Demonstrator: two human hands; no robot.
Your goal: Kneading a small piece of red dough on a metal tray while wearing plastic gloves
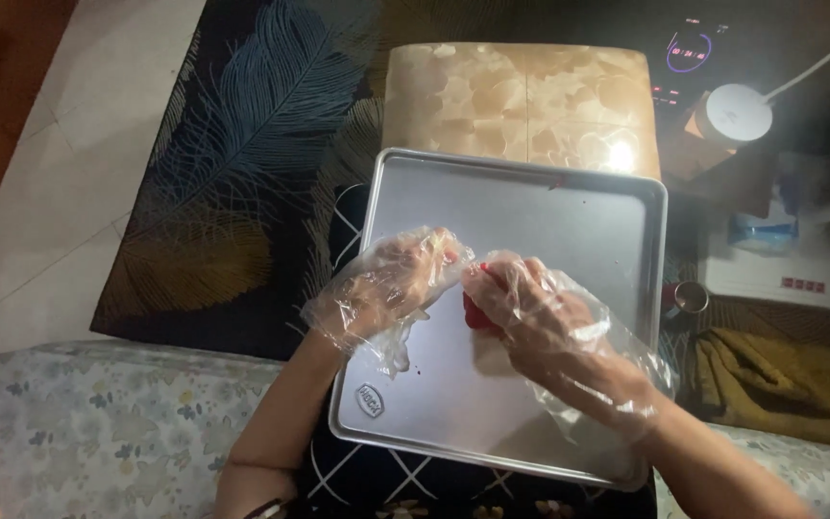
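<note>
Working over a metal baking tray (569,207), our gloved right hand (540,312) grips a small red piece (476,314); our gloved left hand (386,284) pinches its top.

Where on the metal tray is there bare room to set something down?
The tray is bare along its far edge and in the near left corner. The middle is crowded: the left hand and right hand work a red piece.
</note>
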